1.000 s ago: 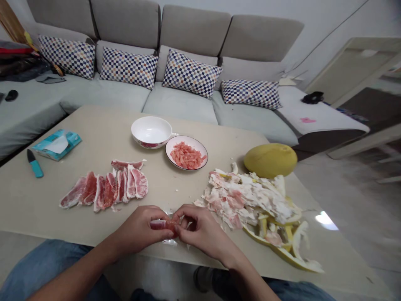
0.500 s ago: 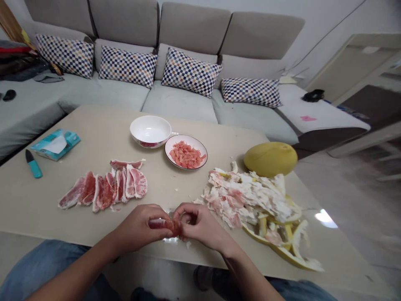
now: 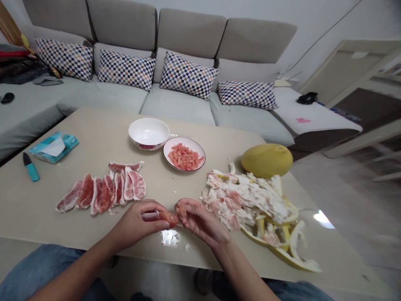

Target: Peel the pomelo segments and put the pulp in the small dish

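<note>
Near the table's front edge, my left hand [image 3: 141, 220] is closed around a pink pomelo segment [image 3: 168, 218], part of its pale membrane showing between thumb and fingers. My right hand [image 3: 200, 221] is beside the segment's right end, palm turned partly up, its curled fingers holding a small piece of pomelo flesh [image 3: 183, 212]. Left of my hands lies a row of pomelo segments [image 3: 106, 193] with white membrane. Beyond my hands stands a dark-rimmed plate [image 3: 168, 146] with loose pink pomelo flesh [image 3: 184, 157] on it.
A white bowl [image 3: 148, 130] touches or nearly touches the plate. At right lie a heap of white membrane scraps [image 3: 247, 194], yellow rind [image 3: 291, 259] and a whole pomelo [image 3: 267, 161]. A teal-handled knife [image 3: 31, 168] and tissue pack [image 3: 53, 147] sit at far left.
My right hand has turned its palm upward and drawn slightly away from the segment, with a small bit of flesh in its fingers. My left hand still holds the segment, moved slightly left.
</note>
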`<state>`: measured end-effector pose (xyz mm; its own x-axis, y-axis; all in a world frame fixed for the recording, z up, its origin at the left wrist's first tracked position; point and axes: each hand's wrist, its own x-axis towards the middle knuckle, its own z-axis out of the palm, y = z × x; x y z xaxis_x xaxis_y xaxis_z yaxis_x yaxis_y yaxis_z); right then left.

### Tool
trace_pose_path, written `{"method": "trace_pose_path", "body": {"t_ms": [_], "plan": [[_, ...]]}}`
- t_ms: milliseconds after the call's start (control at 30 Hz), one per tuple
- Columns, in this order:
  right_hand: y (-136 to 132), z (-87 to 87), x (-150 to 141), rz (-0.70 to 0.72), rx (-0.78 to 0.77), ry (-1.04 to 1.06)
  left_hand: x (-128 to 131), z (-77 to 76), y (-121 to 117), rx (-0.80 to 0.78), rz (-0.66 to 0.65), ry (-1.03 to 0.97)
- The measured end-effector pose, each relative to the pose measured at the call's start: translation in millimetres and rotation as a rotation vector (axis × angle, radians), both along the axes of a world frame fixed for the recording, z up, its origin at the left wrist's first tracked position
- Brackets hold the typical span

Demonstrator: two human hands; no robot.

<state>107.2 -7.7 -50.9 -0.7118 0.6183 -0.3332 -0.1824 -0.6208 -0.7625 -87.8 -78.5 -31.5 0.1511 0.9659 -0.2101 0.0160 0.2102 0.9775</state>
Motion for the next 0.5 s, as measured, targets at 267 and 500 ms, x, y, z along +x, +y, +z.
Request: {"method": "trace_pose_path", "body": {"t_ms": [267,500], "plan": [[90,11.1,-3,-0.257,0.603,-0.491,-4,-9.5,4,-0.040,0.075,-0.091],[163,11.9,-11,-0.401,0.898,-0.779,-9,-10.4,7,-0.140,0.154,-0.135]]}}
